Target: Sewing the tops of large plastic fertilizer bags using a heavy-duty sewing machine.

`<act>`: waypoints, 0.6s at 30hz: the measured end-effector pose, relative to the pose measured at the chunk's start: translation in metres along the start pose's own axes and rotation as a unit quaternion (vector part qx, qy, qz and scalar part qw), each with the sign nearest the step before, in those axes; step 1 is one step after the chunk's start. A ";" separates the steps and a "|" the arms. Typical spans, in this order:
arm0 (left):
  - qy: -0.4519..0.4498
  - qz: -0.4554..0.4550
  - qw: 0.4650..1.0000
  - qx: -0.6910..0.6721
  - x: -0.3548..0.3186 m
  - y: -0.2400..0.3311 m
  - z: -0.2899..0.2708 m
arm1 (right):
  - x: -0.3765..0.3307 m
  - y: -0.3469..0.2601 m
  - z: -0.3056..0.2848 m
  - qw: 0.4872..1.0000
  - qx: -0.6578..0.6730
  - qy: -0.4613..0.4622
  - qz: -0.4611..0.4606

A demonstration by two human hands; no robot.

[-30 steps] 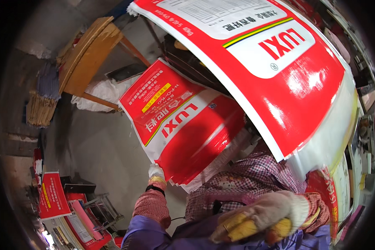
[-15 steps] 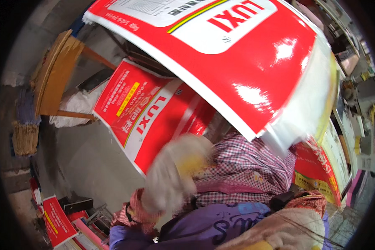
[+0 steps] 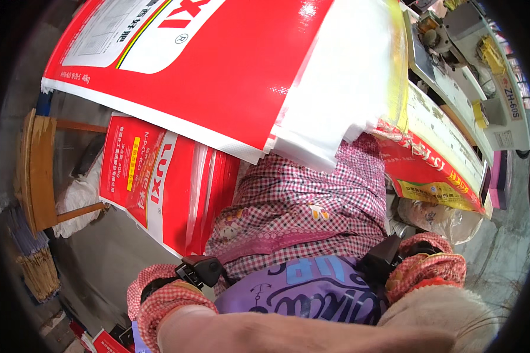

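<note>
sacks [image 3: 218, 65] cover the wooden chair [image 3: 38, 170] side; hands' grip can't be told.

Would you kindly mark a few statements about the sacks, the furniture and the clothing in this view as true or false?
1. The big sack on top is red and white. True.
2. The checked garment below it is plain blue. False: it is pink and white checked.
3. A wooden stool stands at the left edge. True.
4. The sewing machine sits at the lower left. False: it is at the upper right.
5. A second red sack shows beneath the big one, on its left side. True.
</note>
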State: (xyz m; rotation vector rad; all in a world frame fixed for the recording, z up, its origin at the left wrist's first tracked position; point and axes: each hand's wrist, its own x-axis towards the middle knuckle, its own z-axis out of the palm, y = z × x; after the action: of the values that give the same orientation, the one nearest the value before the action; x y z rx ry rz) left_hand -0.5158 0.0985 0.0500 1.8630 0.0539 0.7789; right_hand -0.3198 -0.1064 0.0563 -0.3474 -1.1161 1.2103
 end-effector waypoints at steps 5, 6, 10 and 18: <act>0.021 0.090 0.996 0.017 0.020 0.018 0.034 | -0.013 0.002 0.018 0.998 0.006 0.004 -0.069; 0.024 0.110 0.993 0.016 0.025 0.013 0.032 | -0.014 0.004 0.022 0.997 0.004 0.005 -0.083; 0.045 0.190 0.981 0.018 0.038 0.018 0.031 | -0.021 0.008 0.036 0.991 -0.003 0.003 -0.136; 0.116 0.370 0.922 0.001 0.059 0.017 0.040 | -0.027 0.017 0.044 0.973 -0.040 -0.038 -0.225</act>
State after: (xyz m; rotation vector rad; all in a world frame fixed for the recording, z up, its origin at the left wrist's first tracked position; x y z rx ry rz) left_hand -0.4535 0.0812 0.0844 1.7765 -0.5308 1.5116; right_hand -0.3638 -0.1373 0.0512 -0.0986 -1.2310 0.7838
